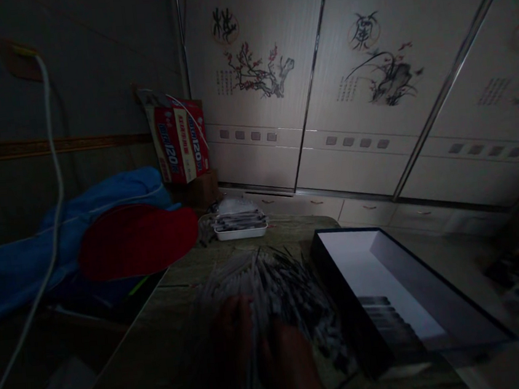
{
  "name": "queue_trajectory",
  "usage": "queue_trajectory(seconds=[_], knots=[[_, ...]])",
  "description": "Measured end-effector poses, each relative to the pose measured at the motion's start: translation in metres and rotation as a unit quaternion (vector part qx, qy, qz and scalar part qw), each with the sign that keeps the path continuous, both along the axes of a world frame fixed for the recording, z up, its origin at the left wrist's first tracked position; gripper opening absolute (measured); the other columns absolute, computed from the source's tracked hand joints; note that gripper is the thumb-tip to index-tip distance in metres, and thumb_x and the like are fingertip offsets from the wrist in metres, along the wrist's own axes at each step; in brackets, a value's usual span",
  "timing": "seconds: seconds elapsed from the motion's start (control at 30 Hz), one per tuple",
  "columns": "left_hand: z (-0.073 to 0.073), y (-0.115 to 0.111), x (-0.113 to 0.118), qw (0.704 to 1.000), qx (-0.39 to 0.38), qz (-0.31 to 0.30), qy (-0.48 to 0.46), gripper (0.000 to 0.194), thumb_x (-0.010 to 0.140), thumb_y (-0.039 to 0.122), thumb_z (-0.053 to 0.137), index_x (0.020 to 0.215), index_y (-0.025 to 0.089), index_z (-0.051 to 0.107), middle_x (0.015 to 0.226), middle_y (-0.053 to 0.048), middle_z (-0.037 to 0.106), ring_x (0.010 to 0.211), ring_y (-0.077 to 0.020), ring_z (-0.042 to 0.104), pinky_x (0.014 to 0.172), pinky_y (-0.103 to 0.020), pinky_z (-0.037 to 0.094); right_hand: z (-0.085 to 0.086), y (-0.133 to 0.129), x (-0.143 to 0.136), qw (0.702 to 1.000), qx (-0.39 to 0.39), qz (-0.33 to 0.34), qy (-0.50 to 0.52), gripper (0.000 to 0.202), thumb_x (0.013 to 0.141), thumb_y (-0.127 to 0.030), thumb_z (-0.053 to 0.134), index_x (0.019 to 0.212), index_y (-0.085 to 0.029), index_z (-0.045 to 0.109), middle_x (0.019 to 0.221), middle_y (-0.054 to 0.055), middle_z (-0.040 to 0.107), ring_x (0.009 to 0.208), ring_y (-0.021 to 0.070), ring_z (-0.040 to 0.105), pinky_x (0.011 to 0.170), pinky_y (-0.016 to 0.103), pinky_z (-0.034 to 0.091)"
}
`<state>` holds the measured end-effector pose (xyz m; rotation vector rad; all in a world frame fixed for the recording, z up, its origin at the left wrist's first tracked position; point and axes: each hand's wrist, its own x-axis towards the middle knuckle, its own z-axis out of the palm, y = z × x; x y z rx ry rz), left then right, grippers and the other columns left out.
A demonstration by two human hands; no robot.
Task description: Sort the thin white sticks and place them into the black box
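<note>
A wide pile of thin pen-like sticks (pixel 292 284), pale on the left and darker on the right, lies on the table. At its near side are my left hand (pixel 233 324) and my right hand (pixel 289 355), close together and facing each other. Both have curled fingers and look closed on some of the thin sticks, whose lower ends run down between the hands. Dim light and blur hide the fingertips and the exact number held. Right of the pile stands a black-rimmed box (pixel 355 308) with a bright white inside and a row of dark sticks at its near end.
On the table's far end sits a white tray (pixel 241 233) filled with similar sticks. Blue cloth (pixel 102 195) and a red rounded item (pixel 139 241) lie to the left. A white cable (pixel 55 154) hangs from the wall. Behind are a red carton (pixel 182 144) and sliding wardrobe doors (pixel 249 53).
</note>
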<state>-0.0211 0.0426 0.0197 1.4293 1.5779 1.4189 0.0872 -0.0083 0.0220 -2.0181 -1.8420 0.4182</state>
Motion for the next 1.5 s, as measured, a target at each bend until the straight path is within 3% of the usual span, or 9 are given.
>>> queue_trajectory(seconds=[0.23,0.33,0.47,0.57,0.73,1.1,1.23,1.33,1.5], knots=[[0.014,-0.001,0.002,0.999,-0.017,-0.008,-0.043,0.029,0.076,0.043,0.051,0.078,0.020,0.070,0.071,-0.006,0.069,0.068,-0.0245,0.064,0.061,-0.033,0.047,0.003,-0.009,0.012,0.990,0.072,0.001,0.119,0.022,0.089,-0.023,0.046,0.074,-0.017,0.060,0.066,0.002,0.067,0.060,0.0134,0.063,0.050,0.021,0.030],[0.018,0.000,0.005,0.995,-0.048,-0.053,-0.074,0.034,0.071,0.045,0.057,0.086,0.018,0.072,0.081,-0.008,0.072,0.075,-0.0259,0.065,0.065,-0.033,0.048,0.004,-0.014,0.013,0.982,0.118,0.010,0.147,0.023,0.089,-0.026,0.045,0.071,-0.018,0.057,0.061,0.000,0.062,0.054,0.0121,0.059,0.048,0.021,0.029],[0.021,0.002,0.007,0.986,-0.076,-0.123,-0.080,0.032,0.068,0.048,0.058,0.066,0.018,0.070,0.047,0.000,0.059,0.044,-0.0181,0.053,0.047,-0.029,0.041,0.007,-0.014,0.015,0.981,0.122,0.040,0.147,0.025,0.092,-0.031,0.044,0.076,-0.019,0.058,0.067,0.001,0.064,0.059,0.0127,0.061,0.051,0.020,0.034],[0.020,0.005,0.004,0.985,-0.083,-0.120,-0.089,0.036,0.073,0.051,0.051,0.064,0.019,0.065,0.036,0.005,0.046,0.035,-0.0147,0.045,0.040,-0.026,0.035,0.006,-0.006,0.027,0.992,0.098,0.012,0.081,0.026,0.096,-0.030,0.041,0.080,-0.020,0.060,0.073,0.001,0.067,0.067,0.0131,0.064,0.057,0.020,0.038],[0.012,0.009,-0.003,0.985,-0.072,-0.059,-0.145,0.040,0.077,0.055,0.048,0.074,0.018,0.065,0.039,0.006,0.049,0.035,-0.0124,0.045,0.037,-0.023,0.034,-0.001,0.011,0.051,0.994,0.056,-0.081,-0.057,0.027,0.091,-0.012,0.038,0.099,-0.015,0.064,0.098,0.013,0.069,0.089,0.0259,0.067,0.072,0.031,0.044],[0.004,0.010,0.002,0.966,-0.052,-0.044,-0.249,0.046,0.074,0.061,0.055,0.077,0.015,0.060,0.047,0.002,0.061,0.034,-0.0118,0.052,0.032,-0.021,0.037,-0.003,0.018,0.050,0.990,0.031,-0.087,-0.107,0.028,0.087,-0.006,0.038,0.093,-0.012,0.065,0.090,0.015,0.070,0.082,0.0290,0.070,0.064,0.034,0.046],[0.008,0.010,0.001,0.948,-0.036,-0.055,-0.310,0.049,0.071,0.063,0.062,0.079,0.015,0.061,0.052,0.001,0.065,0.040,-0.0121,0.056,0.039,-0.023,0.043,-0.002,0.008,0.054,0.993,0.075,-0.064,-0.057,0.019,0.092,-0.019,0.041,0.089,-0.018,0.060,0.084,0.008,0.068,0.078,0.0200,0.067,0.066,0.027,0.046],[0.011,0.010,-0.001,0.930,-0.042,-0.059,-0.360,0.047,0.068,0.060,0.068,0.080,0.014,0.062,0.057,0.001,0.066,0.045,-0.0112,0.057,0.044,-0.023,0.044,-0.007,-0.009,0.050,0.980,0.181,-0.017,0.078,0.023,0.095,-0.033,0.039,0.092,-0.020,0.058,0.079,0.004,0.067,0.069,0.0153,0.064,0.062,0.023,0.046],[0.009,0.010,-0.006,0.927,-0.024,-0.086,-0.363,0.041,0.076,0.059,0.063,0.076,0.017,0.064,0.057,0.002,0.064,0.051,-0.0112,0.057,0.050,-0.023,0.045,-0.012,-0.032,0.030,0.941,0.285,-0.065,0.169,0.024,0.094,-0.038,0.044,0.088,-0.023,0.061,0.069,0.001,0.065,0.060,0.0154,0.062,0.058,0.024,0.043]])
